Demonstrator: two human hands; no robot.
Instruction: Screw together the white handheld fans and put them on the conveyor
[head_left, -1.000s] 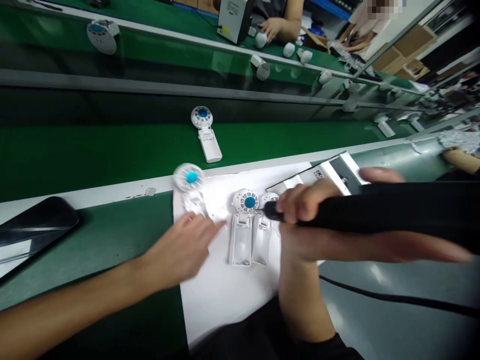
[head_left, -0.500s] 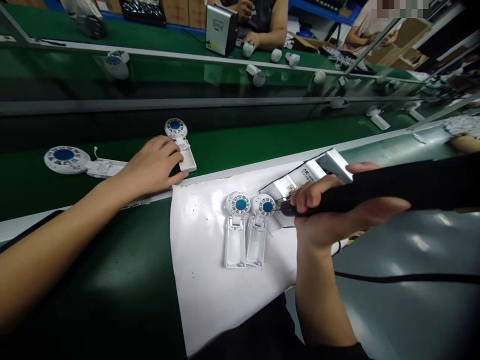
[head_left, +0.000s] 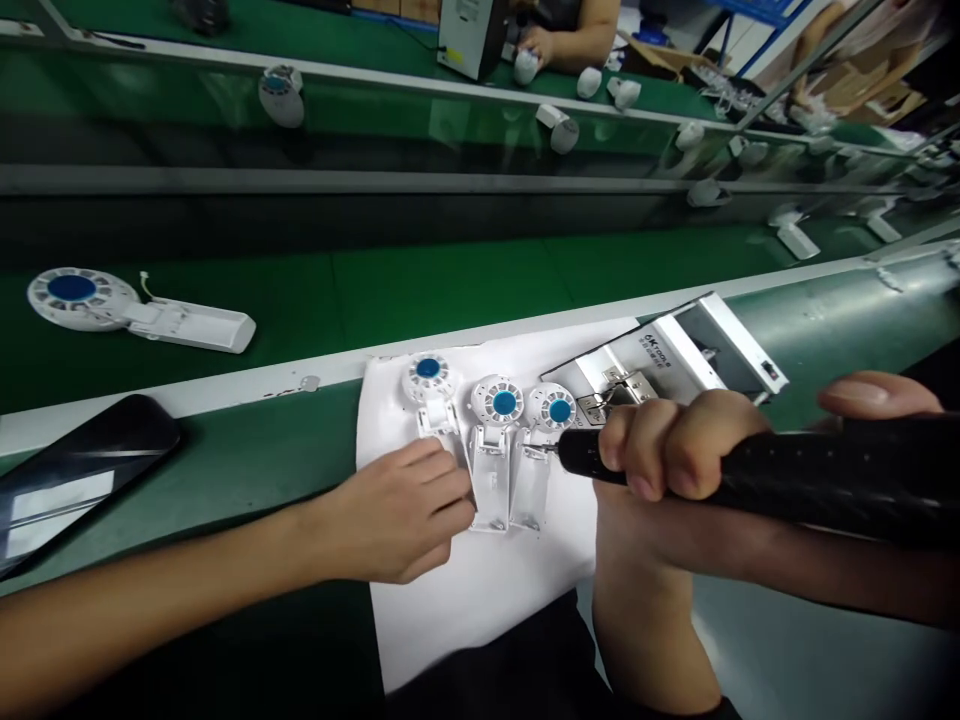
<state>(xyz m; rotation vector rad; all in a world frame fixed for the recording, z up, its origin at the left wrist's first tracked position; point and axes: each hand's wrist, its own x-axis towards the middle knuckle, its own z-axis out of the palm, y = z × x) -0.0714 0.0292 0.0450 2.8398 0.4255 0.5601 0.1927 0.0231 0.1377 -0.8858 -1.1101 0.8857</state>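
Note:
On the white sheet [head_left: 420, 620], my left hand [head_left: 405, 510] is closed over the handle of a white handheld-fan housing [head_left: 437, 415]; its round head with a blue disc points away from me. Right beside it lie a second fan housing [head_left: 491, 485] and a third fan housing [head_left: 531, 480], open handles towards me. My right hand [head_left: 675, 450] grips a black electric screwdriver [head_left: 589, 455], held nearly level. The screwdriver's thin bit points left, over the third housing's hinge; whether it touches cannot be told.
A silver screw feeder [head_left: 675, 350] stands behind the screwdriver. A black phone [head_left: 90, 470] lies at the left. Another fan housing [head_left: 187, 322] rests on the green conveyor belt [head_left: 420, 280]. Across the line, a co-worker's hand [head_left: 537, 45] holds a white part.
My left hand has brought the fan housing from the belt onto the white sheet, beside the other two. The screwdriver stays in my right hand. The view has shifted slightly.

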